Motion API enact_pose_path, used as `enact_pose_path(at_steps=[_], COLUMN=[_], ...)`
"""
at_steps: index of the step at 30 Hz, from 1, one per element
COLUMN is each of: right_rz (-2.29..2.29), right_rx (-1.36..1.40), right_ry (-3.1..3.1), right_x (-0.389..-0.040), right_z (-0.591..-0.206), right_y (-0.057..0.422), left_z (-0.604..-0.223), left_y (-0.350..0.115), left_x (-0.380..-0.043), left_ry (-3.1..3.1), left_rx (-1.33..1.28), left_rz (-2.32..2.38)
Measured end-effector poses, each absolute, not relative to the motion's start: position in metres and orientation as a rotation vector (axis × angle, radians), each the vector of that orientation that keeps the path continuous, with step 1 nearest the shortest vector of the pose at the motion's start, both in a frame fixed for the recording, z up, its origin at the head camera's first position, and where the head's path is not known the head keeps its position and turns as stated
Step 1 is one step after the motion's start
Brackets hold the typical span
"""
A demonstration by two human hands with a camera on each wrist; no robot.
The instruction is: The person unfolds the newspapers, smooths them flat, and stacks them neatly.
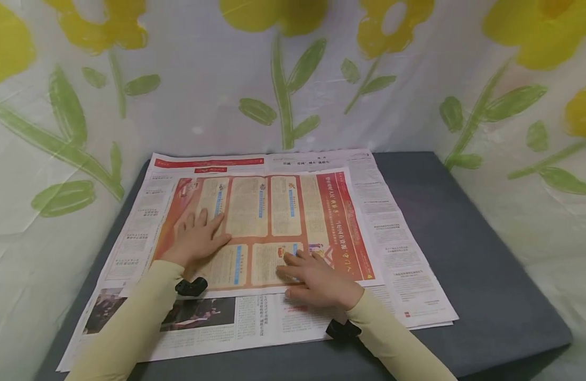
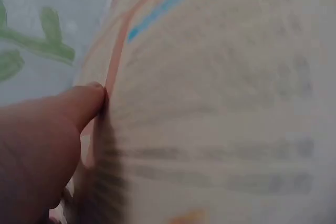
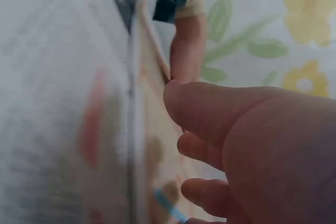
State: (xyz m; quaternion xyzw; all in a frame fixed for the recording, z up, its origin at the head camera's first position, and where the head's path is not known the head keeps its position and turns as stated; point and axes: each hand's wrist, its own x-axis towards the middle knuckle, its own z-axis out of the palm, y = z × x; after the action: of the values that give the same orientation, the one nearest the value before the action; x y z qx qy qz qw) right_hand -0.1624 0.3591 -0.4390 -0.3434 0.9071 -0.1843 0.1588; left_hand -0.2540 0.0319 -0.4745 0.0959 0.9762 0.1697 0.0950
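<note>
A folded newspaper sheet [image 1: 247, 233] with orange and red print lies on top of larger, mostly white newspaper pages [image 1: 402, 264]. On the left part of the coloured sheet rests my left hand [image 1: 195, 241], fingers spread and pointing away. My right hand [image 1: 319, 280] touches its lower right part near the front edge, with loosely extended fingers. In the left wrist view, the thumb of the left hand [image 2: 47, 140] lies against the printed sheet [image 2: 210, 87]. The right wrist view has the right hand [image 3: 252, 135] beside the paper's surface, with the print blurred.
The pages lie on a table with a dark grey cover [image 1: 469, 254], which extends to their right. A white curtain [image 1: 193, 116] with yellow flowers and green leaves hangs behind and at both sides. Black wrist devices [image 1: 342, 330] sit on both sleeves.
</note>
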Motion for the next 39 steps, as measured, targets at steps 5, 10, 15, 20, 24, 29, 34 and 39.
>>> enact_pose_path(at_steps=[5, 10, 15, 20, 24, 29, 34, 39], right_rz=[-0.483, -0.49, -0.472, -0.453, -0.446, -0.415, -0.374, -0.324], right_rx=[-1.007, -0.984, -0.919, -0.865, -0.844, -0.849, -0.837, -0.728], right_ry=[2.594, 2.611, 2.618, 2.641, 2.663, 2.693, 2.725, 2.749], right_x=[-0.157, -0.156, -0.154, -0.153, -0.155, -0.16, -0.166, -0.18], right_z=[-0.446, -0.445, -0.444, -0.441, -0.44, -0.44, -0.44, -0.44], right_y=[0.355, 0.353, 0.353, 0.356, 0.357, 0.361, 0.364, 0.368], left_z=[-0.486, -0.484, -0.48, -0.472, -0.468, -0.469, -0.469, -0.468], left_y=[0.029, 0.028, 0.025, 0.022, 0.015, 0.006, 0.007, 0.018], left_x=[-0.253, -0.253, -0.244, -0.222, -0.197, -0.164, -0.137, -0.119], left_ry=[2.923, 2.929, 2.891, 2.91, 2.939, 2.988, 3.014, 3.005], left_rx=[0.255, 0.227, 0.208, 0.24, 0.298, 0.349, 0.365, 0.413], left_rz=[0.468, 0.483, 0.432, 0.38, 0.368, 0.392, 0.425, 0.414])
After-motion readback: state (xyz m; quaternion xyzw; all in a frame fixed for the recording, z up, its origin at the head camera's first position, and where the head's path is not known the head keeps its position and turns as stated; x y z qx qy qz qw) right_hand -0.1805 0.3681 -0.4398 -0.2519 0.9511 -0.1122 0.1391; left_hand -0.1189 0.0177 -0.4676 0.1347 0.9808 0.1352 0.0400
